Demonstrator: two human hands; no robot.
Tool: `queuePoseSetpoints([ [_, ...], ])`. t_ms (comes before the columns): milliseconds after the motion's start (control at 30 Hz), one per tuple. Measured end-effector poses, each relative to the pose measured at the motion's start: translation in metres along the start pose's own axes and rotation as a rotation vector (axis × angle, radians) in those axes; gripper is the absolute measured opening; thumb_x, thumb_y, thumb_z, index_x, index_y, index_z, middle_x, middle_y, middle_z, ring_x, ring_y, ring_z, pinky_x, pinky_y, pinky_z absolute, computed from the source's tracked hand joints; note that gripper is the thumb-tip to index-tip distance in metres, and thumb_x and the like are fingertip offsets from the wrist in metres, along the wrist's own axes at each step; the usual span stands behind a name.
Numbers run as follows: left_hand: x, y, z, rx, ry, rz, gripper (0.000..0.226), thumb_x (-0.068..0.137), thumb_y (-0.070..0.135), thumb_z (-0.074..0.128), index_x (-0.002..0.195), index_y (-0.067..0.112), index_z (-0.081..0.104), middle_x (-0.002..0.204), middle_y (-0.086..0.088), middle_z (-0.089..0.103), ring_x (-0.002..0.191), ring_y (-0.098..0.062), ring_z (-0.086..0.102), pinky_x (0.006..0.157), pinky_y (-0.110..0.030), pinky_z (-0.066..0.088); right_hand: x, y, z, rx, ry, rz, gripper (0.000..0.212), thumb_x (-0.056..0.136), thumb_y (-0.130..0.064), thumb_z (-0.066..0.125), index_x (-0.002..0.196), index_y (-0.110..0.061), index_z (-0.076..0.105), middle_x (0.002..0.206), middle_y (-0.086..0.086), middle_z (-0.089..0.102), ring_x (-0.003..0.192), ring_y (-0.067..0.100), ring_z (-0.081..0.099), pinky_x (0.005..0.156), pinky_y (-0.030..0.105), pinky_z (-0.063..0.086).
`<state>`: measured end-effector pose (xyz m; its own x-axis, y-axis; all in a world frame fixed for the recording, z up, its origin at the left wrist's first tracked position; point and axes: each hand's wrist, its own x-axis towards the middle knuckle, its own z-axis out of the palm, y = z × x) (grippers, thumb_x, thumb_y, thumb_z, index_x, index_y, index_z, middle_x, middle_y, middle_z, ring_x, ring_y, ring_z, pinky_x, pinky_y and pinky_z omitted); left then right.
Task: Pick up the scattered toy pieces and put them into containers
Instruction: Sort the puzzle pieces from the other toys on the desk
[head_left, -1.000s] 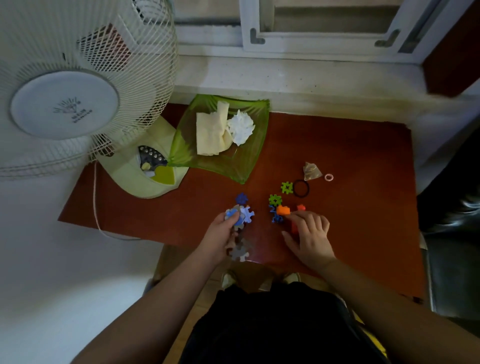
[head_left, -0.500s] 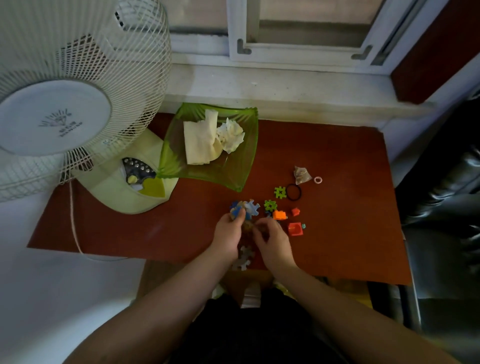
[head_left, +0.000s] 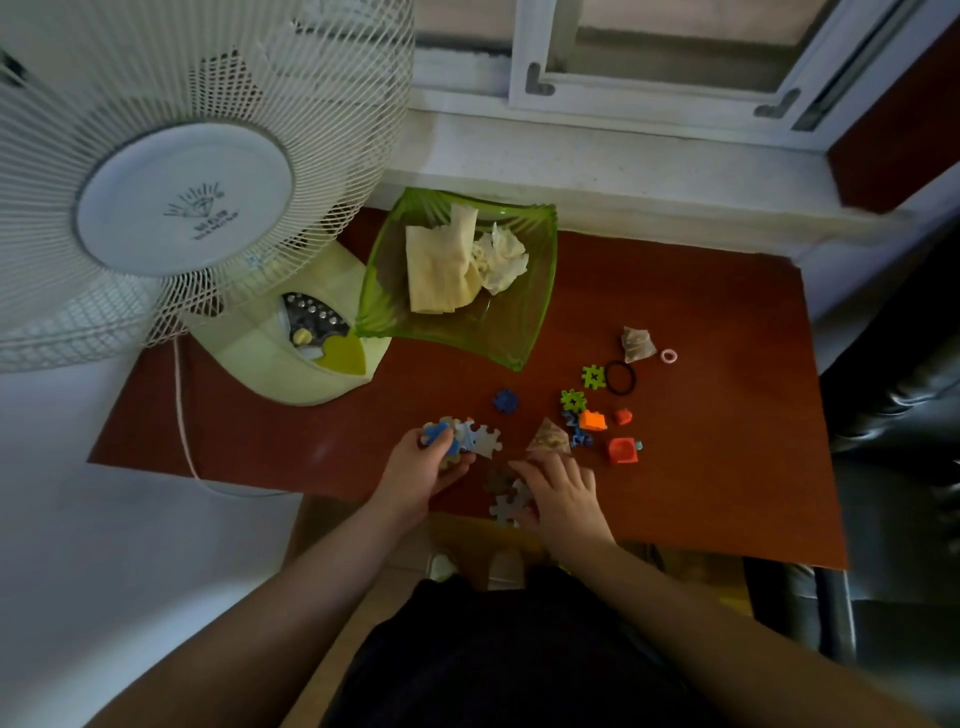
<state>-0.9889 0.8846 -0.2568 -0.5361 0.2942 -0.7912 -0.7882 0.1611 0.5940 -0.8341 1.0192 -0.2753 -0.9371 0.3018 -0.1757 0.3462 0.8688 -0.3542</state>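
Observation:
My left hand (head_left: 423, 465) holds a stack of jigsaw pieces (head_left: 470, 437) just above the red-brown table (head_left: 727, 467). My right hand (head_left: 563, 496) rests on the table, its fingers on loose grey jigsaw pieces (head_left: 509, 501) near the front edge; whether it grips one I cannot tell. Just beyond it lies a small triangular packet (head_left: 549, 437). Further right lie green gear pieces (head_left: 573, 400), a blue gear (head_left: 505, 400), an orange block (head_left: 592, 421) and red blocks (head_left: 622, 450). A green glass dish (head_left: 524, 332) with folded cloth stands behind.
A white table fan (head_left: 171, 197) on a pale base (head_left: 270, 364) fills the left, its cord (head_left: 182, 426) hanging over the table edge. A black hair band (head_left: 621, 378), a pink ring (head_left: 668, 356) and a second packet (head_left: 636, 343) lie at right. A dark chair (head_left: 904, 441) stands beside the table.
My right hand has drawn away from my left hand, down and right onto the grey jigsaw pieces. The triangular packet now shows beyond it. My left hand still holds the jigsaw stack.

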Motion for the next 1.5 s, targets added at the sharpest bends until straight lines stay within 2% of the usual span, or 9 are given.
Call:
queuePoseSetpoints([
  [67, -0.002, -0.003, -0.006, 0.05, -0.045, -0.005, 0.025, 0.097, 0.022, 0.055, 0.117, 0.007, 0.056, 0.107, -0.013, 0.068, 0.089, -0.023, 0.072, 0.071, -0.03, 0.058, 0.005, -0.004, -0.001, 0.02, -0.173, 0.09, 0.072, 0.081, -0.051, 0.066, 0.143, -0.028, 0.037, 0.142, -0.001, 0.037, 0.133, 0.024, 0.034, 0.107, 0.043, 0.029],
  [133, -0.003, -0.006, -0.01, 0.09, -0.089, -0.006, 0.024, 0.098, 0.023, 0.053, 0.117, 0.008, 0.057, 0.107, -0.012, 0.069, 0.091, -0.023, 0.071, 0.075, -0.031, 0.057, 0.01, -0.008, -0.001, 0.004, -0.222, 0.143, 0.079, 0.078, -0.056, 0.067, 0.143, -0.027, 0.035, 0.144, -0.002, 0.034, 0.135, 0.023, 0.029, 0.11, 0.041, 0.026],
  [367, -0.002, -0.008, -0.018, 0.128, -0.139, -0.007, 0.023, 0.099, 0.023, 0.052, 0.118, 0.011, 0.057, 0.11, -0.011, 0.068, 0.097, -0.024, 0.07, 0.085, -0.035, 0.056, 0.013, -0.011, 0.0, 0.01, -0.211, 0.227, 0.062, 0.073, -0.055, 0.073, 0.122, -0.027, 0.048, 0.129, -0.002, 0.045, 0.127, 0.023, 0.037, 0.105, 0.037, 0.03],
  [700, 0.003, -0.009, -0.026, 0.143, -0.151, -0.015, 0.015, 0.099, 0.022, 0.052, 0.11, 0.015, 0.058, 0.108, -0.011, 0.067, 0.096, -0.024, 0.069, 0.087, -0.036, 0.055, 0.005, -0.011, 0.006, 0.254, -0.099, 0.36, 0.038, 0.082, -0.037, 0.071, 0.116, -0.024, 0.059, 0.119, -0.001, 0.052, 0.117, 0.023, 0.046, 0.097, 0.035, 0.034],
  [933, 0.004, -0.012, -0.029, 0.174, -0.163, -0.013, 0.015, 0.099, 0.021, 0.051, 0.111, 0.015, 0.057, 0.108, -0.012, 0.067, 0.096, -0.024, 0.069, 0.09, -0.037, 0.055, -0.005, -0.013, 0.006, 0.174, -0.08, 0.442, 0.062, 0.074, -0.053, 0.074, 0.124, -0.025, 0.051, 0.124, -0.002, 0.044, 0.117, 0.021, 0.041, 0.1, 0.035, 0.034],
  [1100, 0.001, -0.016, -0.03, 0.192, -0.181, -0.033, 0.021, 0.099, 0.021, 0.051, 0.117, 0.013, 0.056, 0.11, -0.012, 0.067, 0.098, -0.025, 0.068, 0.087, -0.036, 0.055, -0.002, -0.022, 0.007, 0.213, -0.071, 0.493, 0.044, 0.075, -0.042, 0.077, 0.109, -0.024, 0.054, 0.116, -0.002, 0.05, 0.112, 0.021, 0.046, 0.096, 0.034, 0.035],
  [1233, 0.0, -0.016, -0.028, 0.183, -0.184, -0.042, 0.022, 0.098, 0.021, 0.051, 0.119, 0.012, 0.055, 0.111, -0.013, 0.067, 0.098, -0.024, 0.068, 0.084, -0.035, 0.056, -0.007, -0.025, 0.004, 0.379, -0.062, 0.513, 0.04, 0.078, -0.029, 0.078, 0.102, -0.025, 0.046, 0.102, -0.003, 0.061, 0.096, 0.019, 0.058, 0.082, 0.034, 0.045],
  [1400, -0.003, -0.017, -0.03, 0.181, -0.18, -0.02, 0.023, 0.098, 0.021, 0.052, 0.119, 0.011, 0.055, 0.108, -0.014, 0.067, 0.095, -0.024, 0.069, 0.083, -0.034, 0.056, -0.011, -0.028, -0.001, 0.576, -0.011, 0.536, 0.053, 0.083, -0.019, 0.074, 0.127, -0.026, 0.046, 0.103, -0.006, 0.059, 0.095, 0.014, 0.057, 0.075, 0.026, 0.044],
  [1500, -0.005, -0.018, -0.034, 0.165, -0.18, -0.028, 0.024, 0.098, 0.019, 0.052, 0.12, 0.011, 0.055, 0.109, -0.014, 0.066, 0.097, -0.026, 0.068, 0.085, -0.035, 0.056, -0.008, -0.03, -0.002, 0.578, -0.055, 0.468, 0.053, 0.085, -0.016, 0.072, 0.129, -0.03, 0.048, 0.109, -0.005, 0.059, 0.102, 0.015, 0.058, 0.079, 0.025, 0.043],
])
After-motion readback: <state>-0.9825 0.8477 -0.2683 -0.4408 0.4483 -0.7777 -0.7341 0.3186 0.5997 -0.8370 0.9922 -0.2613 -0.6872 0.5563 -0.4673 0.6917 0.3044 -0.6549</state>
